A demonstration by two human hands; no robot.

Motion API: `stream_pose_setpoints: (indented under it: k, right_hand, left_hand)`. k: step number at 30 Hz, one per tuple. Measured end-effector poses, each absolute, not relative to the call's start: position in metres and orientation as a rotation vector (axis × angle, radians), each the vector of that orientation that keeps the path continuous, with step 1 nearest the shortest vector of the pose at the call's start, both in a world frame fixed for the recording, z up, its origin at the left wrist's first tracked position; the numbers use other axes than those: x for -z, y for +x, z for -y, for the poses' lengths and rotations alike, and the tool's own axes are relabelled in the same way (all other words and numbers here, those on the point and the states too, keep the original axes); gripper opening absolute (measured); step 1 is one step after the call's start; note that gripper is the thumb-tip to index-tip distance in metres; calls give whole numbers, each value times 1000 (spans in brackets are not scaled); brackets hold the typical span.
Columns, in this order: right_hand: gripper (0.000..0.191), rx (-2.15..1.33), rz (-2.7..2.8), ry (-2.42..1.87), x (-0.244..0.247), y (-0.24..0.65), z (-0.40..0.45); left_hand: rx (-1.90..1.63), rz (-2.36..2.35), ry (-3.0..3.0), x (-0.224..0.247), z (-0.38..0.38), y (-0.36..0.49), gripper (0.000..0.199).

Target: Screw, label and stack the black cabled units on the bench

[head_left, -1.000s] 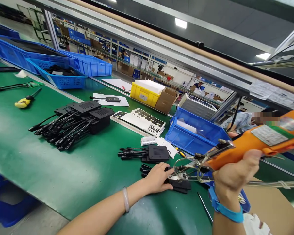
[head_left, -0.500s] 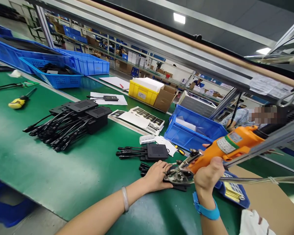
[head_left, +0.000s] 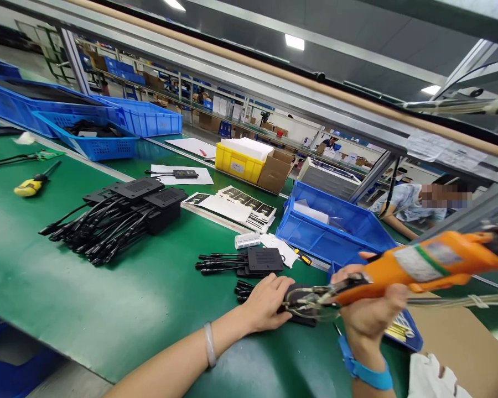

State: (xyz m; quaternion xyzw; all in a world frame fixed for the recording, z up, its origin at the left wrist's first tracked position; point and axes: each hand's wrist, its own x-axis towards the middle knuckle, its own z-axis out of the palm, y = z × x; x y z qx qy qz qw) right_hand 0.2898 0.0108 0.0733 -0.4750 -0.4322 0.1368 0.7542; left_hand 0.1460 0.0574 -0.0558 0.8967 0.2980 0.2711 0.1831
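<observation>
My right hand (head_left: 371,309) is wrapped round an orange power tool (head_left: 419,265), whose metal front end points left toward my left hand. My left hand (head_left: 269,304) presses on a black box (head_left: 301,318) lying on the green tabletop (head_left: 182,331); the tool's front end partly hides this box. Black cable ends (head_left: 243,290) stick out to the left of that hand. Just behind it lies a small stack of black boxes with cables (head_left: 263,260). A larger pile of such boxes (head_left: 141,188) sits to the left.
Behind the hands stand a blue bin (head_left: 327,232) and a yellow bin (head_left: 238,163). A yellow screwdriver (head_left: 31,186) lies far left, label sheets (head_left: 249,210) mid-table. Cardboard (head_left: 456,337) covers the right side. A person (head_left: 402,207) sits across at the right.
My right hand has moved right with the orange tool, which has tilted flatter and lower. My left hand stays on the black box. The view has shifted slightly.
</observation>
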Motion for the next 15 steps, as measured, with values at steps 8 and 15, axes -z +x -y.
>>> stream_pose_setpoints:
  k: [8, 15]
  right_hand:
    - [53, -249, 891, -968, -111, 344, -10]
    - [60, -216, 859, -1084, -72, 347, -23]
  left_hand:
    - [-802, -1225, 2557, 22, -101, 86, 50]
    - [-708, -1072, 2698, 38, -75, 113, 36]
